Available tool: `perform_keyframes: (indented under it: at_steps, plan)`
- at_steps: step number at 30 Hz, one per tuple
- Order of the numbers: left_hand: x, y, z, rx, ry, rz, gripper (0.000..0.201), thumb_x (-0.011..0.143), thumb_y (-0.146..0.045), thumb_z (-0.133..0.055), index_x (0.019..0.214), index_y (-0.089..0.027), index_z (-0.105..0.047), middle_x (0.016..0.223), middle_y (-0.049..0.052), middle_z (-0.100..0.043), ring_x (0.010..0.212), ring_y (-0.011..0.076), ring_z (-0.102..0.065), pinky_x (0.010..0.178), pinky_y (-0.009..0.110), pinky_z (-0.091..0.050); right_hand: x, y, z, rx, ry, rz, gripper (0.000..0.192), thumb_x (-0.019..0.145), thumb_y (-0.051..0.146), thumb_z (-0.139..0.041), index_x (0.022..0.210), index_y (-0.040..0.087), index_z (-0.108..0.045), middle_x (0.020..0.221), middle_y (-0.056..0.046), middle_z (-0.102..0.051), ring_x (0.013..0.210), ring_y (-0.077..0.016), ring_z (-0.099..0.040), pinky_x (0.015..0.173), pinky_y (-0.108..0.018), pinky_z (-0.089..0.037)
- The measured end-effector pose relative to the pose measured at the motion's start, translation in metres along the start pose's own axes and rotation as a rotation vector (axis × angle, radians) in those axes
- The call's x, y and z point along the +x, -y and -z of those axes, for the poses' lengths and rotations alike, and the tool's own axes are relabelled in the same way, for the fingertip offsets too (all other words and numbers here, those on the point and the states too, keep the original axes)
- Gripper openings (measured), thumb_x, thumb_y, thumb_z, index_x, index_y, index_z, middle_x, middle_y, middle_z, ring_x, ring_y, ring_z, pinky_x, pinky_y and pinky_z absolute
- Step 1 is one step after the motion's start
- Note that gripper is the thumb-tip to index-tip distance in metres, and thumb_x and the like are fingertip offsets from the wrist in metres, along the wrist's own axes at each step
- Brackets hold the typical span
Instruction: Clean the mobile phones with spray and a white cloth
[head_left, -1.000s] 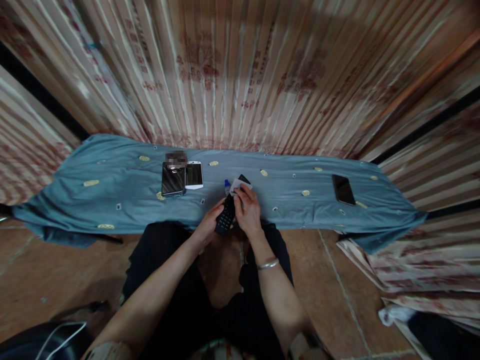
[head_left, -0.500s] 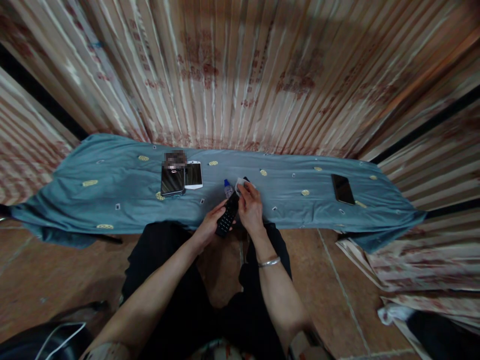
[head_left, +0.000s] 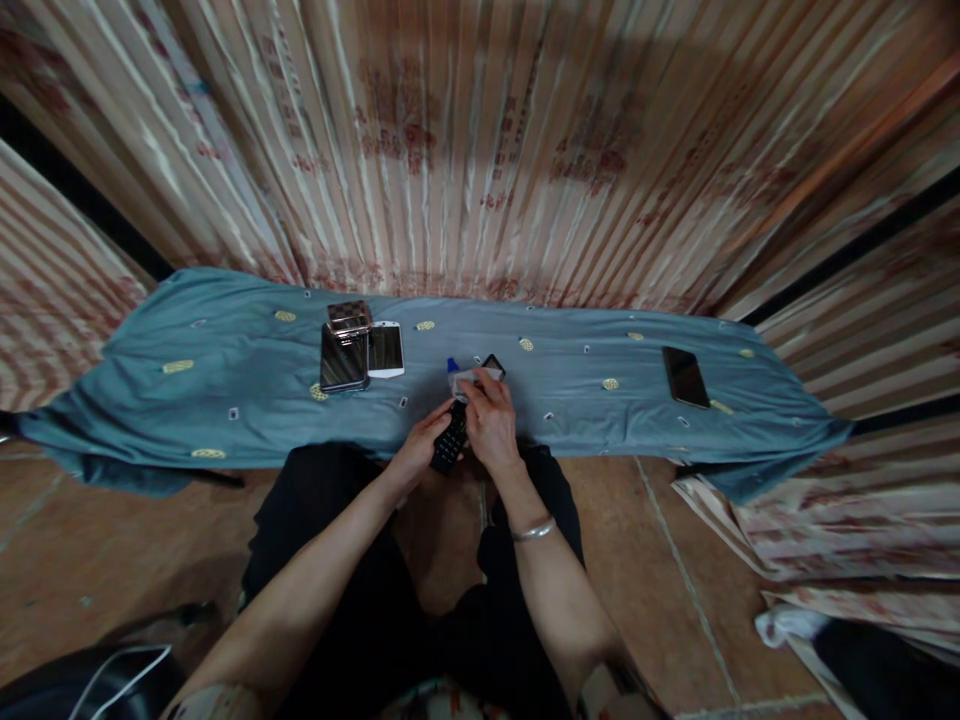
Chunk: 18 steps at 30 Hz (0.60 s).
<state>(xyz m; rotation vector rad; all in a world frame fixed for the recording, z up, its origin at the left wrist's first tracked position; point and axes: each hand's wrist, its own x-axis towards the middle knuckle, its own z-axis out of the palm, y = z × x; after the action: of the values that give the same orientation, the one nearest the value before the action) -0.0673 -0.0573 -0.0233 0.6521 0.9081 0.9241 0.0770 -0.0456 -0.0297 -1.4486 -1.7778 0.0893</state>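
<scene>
My left hand (head_left: 420,447) grips the lower end of a black keypad phone (head_left: 448,447), held over the near edge of a blue cloth (head_left: 225,390). My right hand (head_left: 491,425) presses a small white wipe (head_left: 469,378) against the phone's upper part, covering most of it. Only the phone's top corner shows past the wipe. A small bottle with a blue cap (head_left: 452,368) stands just behind the hands, partly hidden.
On the blue cloth to the left lie a dark smartphone (head_left: 343,358), a white smartphone (head_left: 387,349) and a small shiny device (head_left: 349,317). Another dark smartphone (head_left: 686,377) lies far right. Striped curtains hang behind. A white cable (head_left: 120,680) lies at the lower left floor.
My right hand with the wipe slid down along the phone toward its keypad. The small bottle is now more hidden behind the hands.
</scene>
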Motion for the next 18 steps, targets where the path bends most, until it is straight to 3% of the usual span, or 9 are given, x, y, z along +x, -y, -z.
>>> perform_keyframes:
  at_steps: [9, 13, 18]
  plan:
    - [-0.005, -0.003, -0.004, 0.047, 0.030, 0.005, 0.065, 0.090, -0.027, -0.068, 0.150, -0.010, -0.050, 0.086, 0.009, -0.076, 0.064, 0.0198, -0.074, 0.053, 0.027, -0.059, 0.008, -0.016, 0.001, -0.011, -0.115, -0.069, 0.046, 0.098, 0.015, -0.038, 0.134, 0.012, -0.066, 0.148, -0.020, -0.056, 0.139, -0.0298, -0.048, 0.119, -0.053, -0.042]
    - [-0.006, -0.003, -0.003, 0.035, 0.042, 0.001, 0.068, 0.089, -0.027, -0.070, 0.151, -0.010, -0.049, 0.086, 0.010, -0.077, 0.064, 0.0206, -0.074, 0.052, 0.027, -0.059, 0.009, -0.018, 0.001, 0.015, -0.110, -0.094, 0.045, 0.100, 0.018, -0.039, 0.138, 0.018, -0.064, 0.150, -0.017, -0.056, 0.140, -0.0291, -0.048, 0.119, -0.055, -0.041]
    - [-0.006, -0.005, -0.002, 0.021, 0.020, -0.011, 0.063, 0.090, -0.026, -0.069, 0.149, -0.013, -0.053, 0.089, 0.010, -0.077, 0.066, 0.0206, -0.075, 0.053, 0.027, -0.060, 0.005, -0.011, 0.002, 0.000, -0.068, -0.031, 0.041, 0.103, 0.027, -0.044, 0.136, 0.016, -0.065, 0.152, -0.018, -0.053, 0.143, -0.0305, -0.046, 0.120, -0.055, -0.041]
